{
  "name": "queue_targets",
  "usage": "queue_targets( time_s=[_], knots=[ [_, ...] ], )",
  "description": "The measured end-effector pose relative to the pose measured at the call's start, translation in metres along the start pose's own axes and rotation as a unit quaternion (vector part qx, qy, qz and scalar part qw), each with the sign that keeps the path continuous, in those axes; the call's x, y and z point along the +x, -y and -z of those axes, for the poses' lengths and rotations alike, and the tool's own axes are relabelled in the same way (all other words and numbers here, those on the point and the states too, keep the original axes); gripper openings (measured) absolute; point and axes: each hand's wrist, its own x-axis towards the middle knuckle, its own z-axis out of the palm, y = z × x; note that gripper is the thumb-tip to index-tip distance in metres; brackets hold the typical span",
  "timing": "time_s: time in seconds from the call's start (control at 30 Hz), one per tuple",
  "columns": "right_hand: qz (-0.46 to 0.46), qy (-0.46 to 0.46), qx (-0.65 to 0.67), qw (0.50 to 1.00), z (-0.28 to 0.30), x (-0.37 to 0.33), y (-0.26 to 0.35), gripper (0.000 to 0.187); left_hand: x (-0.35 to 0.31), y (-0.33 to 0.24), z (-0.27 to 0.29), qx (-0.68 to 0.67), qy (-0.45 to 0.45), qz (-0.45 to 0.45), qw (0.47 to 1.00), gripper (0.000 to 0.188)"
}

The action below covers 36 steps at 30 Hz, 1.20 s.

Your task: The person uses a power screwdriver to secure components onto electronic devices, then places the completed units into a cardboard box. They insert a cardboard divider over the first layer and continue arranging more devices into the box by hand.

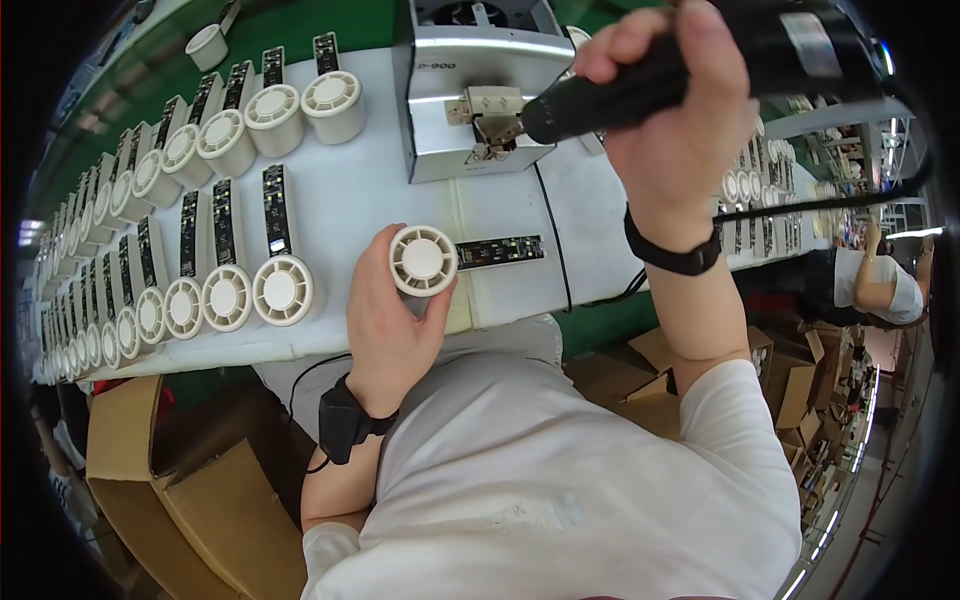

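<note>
My left hand (392,325) is wrapped round a white cylindrical part (423,260) with a slotted round end, held upright near the table's front edge. From its right side a narrow black circuit board (500,252) sticks out over the table. My right hand (690,110), raised, grips a corded black electric screwdriver (620,100) lying almost level. Its tapered nose points left at the small metal outlet (495,115) on a silver screw feeder (490,70). Whether the bit touches the outlet I cannot tell.
Rows of similar white parts (283,290) with boards stand along the left of the white table (360,190). A black cable (553,235) runs over the table right of the feeder. Open cardboard boxes (215,500) stand below; another person (880,280) is at far right.
</note>
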Motion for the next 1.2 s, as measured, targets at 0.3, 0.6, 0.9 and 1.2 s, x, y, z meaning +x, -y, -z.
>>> queue_targets(
  time_s=[0.3,0.6,0.9,1.2],
  knots=[
    [-0.096,0.034,-0.159,0.982,-0.013,0.001,-0.010,0.013,0.003,0.001,0.007,-0.020,0.052,0.013,0.998,0.061],
    [-0.110,0.107,-0.040,0.987,-0.003,-0.052,0.008,0.031,0.005,0.001,0.006,-0.074,0.060,0.052,0.994,0.062],
    [-0.097,0.137,-0.071,0.983,0.005,-0.055,-0.016,0.029,0.005,0.000,0.005,-0.070,0.051,0.048,0.995,0.061],
    [-0.102,0.157,-0.060,0.981,-0.001,-0.055,-0.021,0.024,0.004,-0.002,0.006,-0.059,0.060,0.077,0.994,0.061]
  ],
)
